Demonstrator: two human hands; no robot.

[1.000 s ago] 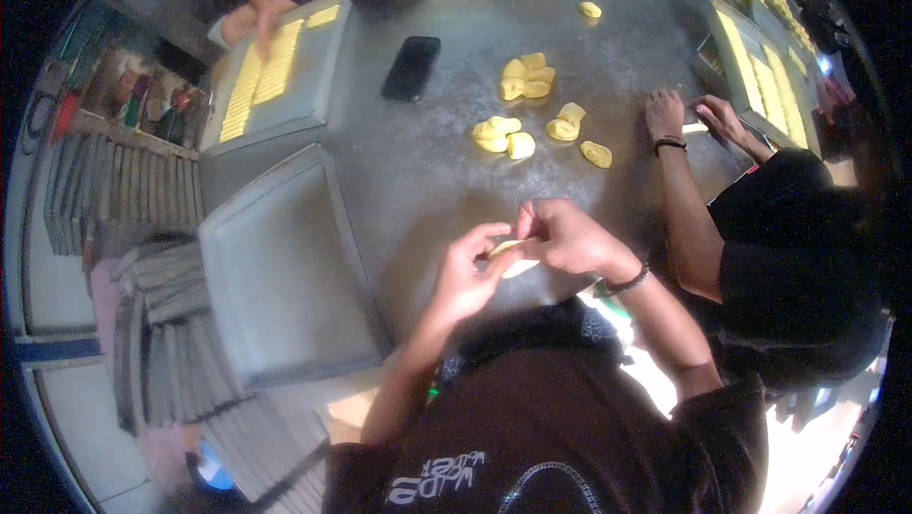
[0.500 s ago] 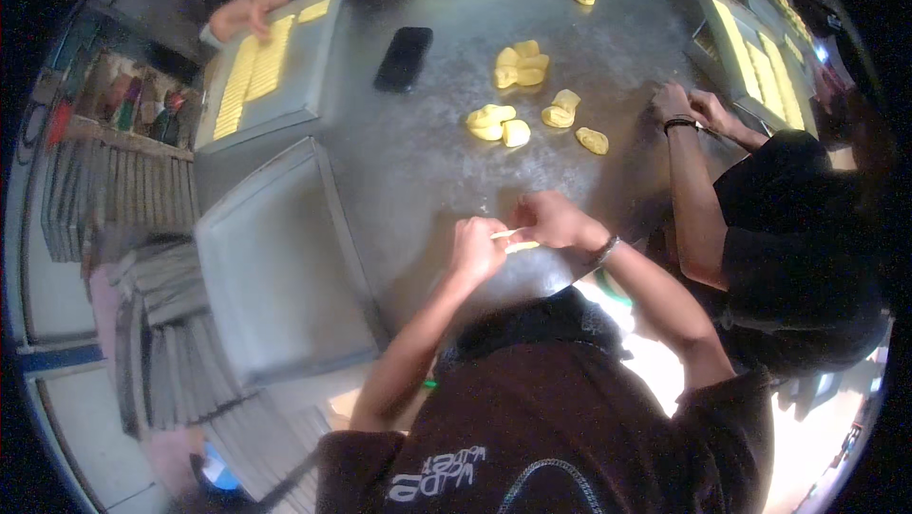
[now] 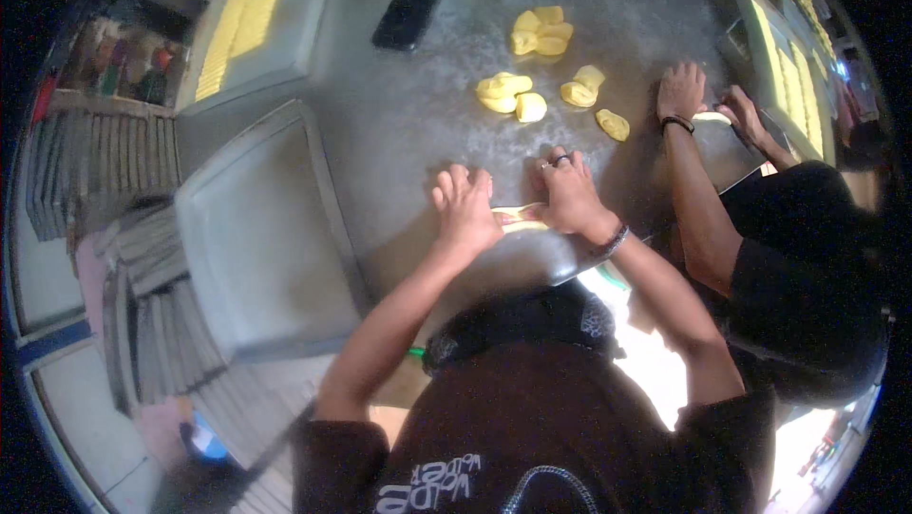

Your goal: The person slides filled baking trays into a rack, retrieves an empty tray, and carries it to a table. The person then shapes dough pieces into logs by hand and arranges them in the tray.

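Closest to me, the person's left hand and right hand are down at the near edge of the surface, the fingers spread forward and the thumbs turned inward. A pale yellow strip, soft like dough and longish, lies between the two hands, touching the thumbs, which cover part of it. The surface is grey, smooth as metal, with whitish smears. At the left stands a dull grey tray, its rim low and straight.

Beyond the hands, well apart from them, are rounded yellow lumps, some pressed against each other, and one flattened piece. To the right, a co-worker's hand rests near another pale strip. Farther away lies a glossy black phone.
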